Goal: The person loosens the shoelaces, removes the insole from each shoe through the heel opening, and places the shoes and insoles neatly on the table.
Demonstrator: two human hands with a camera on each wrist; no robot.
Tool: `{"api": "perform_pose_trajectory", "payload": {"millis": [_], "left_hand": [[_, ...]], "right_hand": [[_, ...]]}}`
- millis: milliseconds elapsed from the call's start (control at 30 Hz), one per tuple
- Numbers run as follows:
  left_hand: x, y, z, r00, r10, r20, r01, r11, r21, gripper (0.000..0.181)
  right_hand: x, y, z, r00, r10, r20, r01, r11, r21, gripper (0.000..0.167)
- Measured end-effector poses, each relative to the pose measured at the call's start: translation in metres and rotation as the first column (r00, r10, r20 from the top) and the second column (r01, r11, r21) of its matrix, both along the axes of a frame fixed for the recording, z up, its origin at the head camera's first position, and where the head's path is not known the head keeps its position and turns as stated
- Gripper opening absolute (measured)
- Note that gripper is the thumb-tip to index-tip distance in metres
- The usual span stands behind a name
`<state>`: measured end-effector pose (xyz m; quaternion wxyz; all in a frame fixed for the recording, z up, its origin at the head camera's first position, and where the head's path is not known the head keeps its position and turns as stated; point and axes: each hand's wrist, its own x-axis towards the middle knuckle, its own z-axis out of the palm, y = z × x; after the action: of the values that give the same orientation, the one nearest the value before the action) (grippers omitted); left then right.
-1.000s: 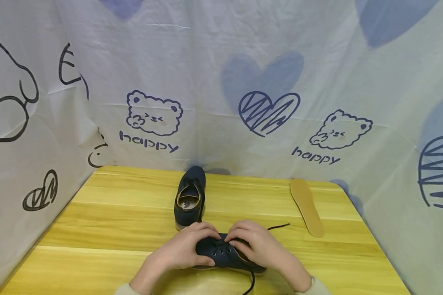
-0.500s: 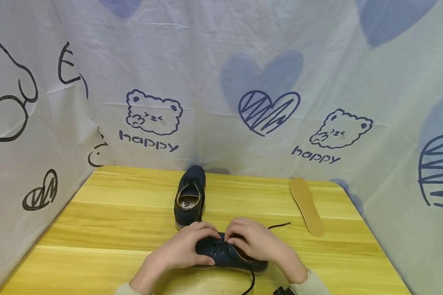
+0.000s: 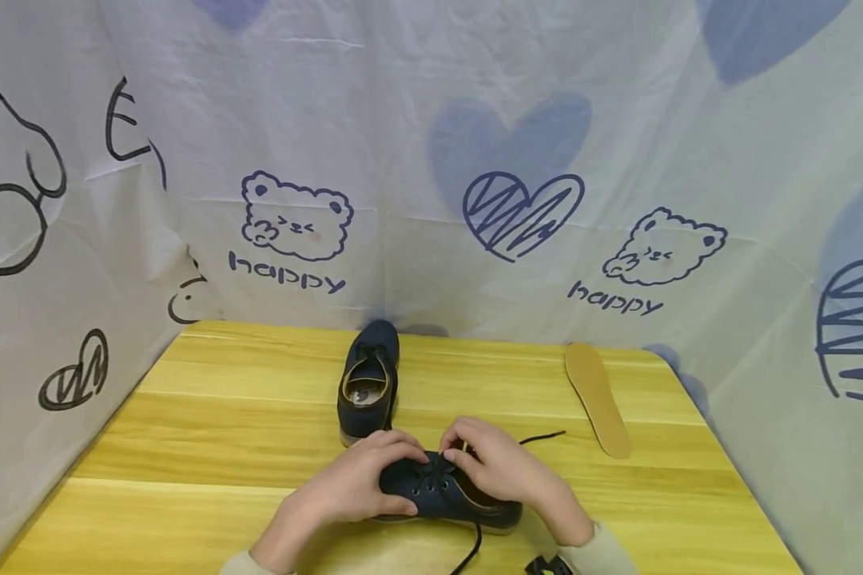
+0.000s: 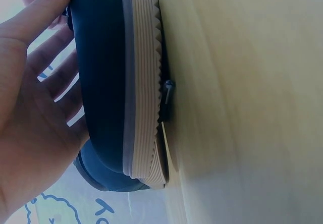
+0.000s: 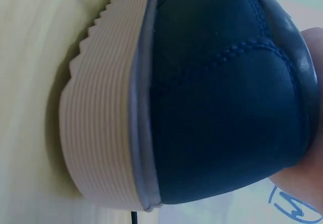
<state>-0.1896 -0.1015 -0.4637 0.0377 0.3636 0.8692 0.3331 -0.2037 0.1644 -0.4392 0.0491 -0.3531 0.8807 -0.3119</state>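
A dark navy lace-up shoe (image 3: 467,509) lies sideways at the table's front, toe to the left. My left hand (image 3: 355,483) grips its toe, thumb on the near side and fingers over the far side. The left wrist view shows that hand (image 4: 35,108) around the shoe's upper (image 4: 103,82). At the top eyelets my right hand (image 3: 499,465) pinches the black shoelace (image 3: 466,553) between thumb and fingers. One lace end trails toward the front edge; another lies beyond the right hand. In the right wrist view the shoe's heel (image 5: 222,128) hides most of that hand.
A matching shoe (image 3: 363,417), its lace tied, stands behind, toe toward the backdrop. A tan insole (image 3: 598,403) lies at the back right of the wood-patterned table (image 3: 208,431). A printed cloth (image 3: 403,239) hangs behind. A small black object (image 3: 548,565) shows beside the right sleeve.
My right hand has lifted slightly up and away from the shoe opening. The lace end at the front has shifted left. My left hand keeps its grip on the toe.
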Motion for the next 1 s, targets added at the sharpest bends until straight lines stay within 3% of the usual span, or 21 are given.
{"api": "perform_pose_trajectory", "payload": {"millis": [200, 533, 733, 867, 1000], "left_hand": [[0.000, 0.000, 0.000, 1.000, -0.006, 0.002, 0.006, 1.000, -0.004, 0.049], [0.000, -0.002, 0.000, 1.000, -0.002, -0.013, 0.002, 1.000, 0.000, 0.049], [0.000, -0.001, 0.000, 1.000, -0.006, -0.010, 0.006, 1.000, 0.003, 0.049], [0.000, -0.001, 0.001, 1.000, -0.005, -0.015, 0.005, 1.000, 0.002, 0.050], [0.001, -0.001, 0.001, 1.000, -0.003, -0.018, 0.003, 1.000, -0.002, 0.050]], "right_hand": [[0.000, -0.001, -0.002, 0.996, -0.069, 0.050, 0.069, 0.998, -0.005, 0.009], [0.001, -0.001, 0.000, 1.000, -0.016, 0.018, 0.016, 0.999, -0.039, 0.013], [0.004, -0.001, 0.007, 0.989, 0.100, -0.107, -0.110, 0.989, -0.094, 0.020], [0.004, -0.001, 0.009, 0.959, 0.177, -0.223, -0.192, 0.980, -0.050, 0.019], [0.005, -0.001, 0.008, 0.941, 0.196, -0.274, -0.204, 0.979, 0.000, 0.017]]}}
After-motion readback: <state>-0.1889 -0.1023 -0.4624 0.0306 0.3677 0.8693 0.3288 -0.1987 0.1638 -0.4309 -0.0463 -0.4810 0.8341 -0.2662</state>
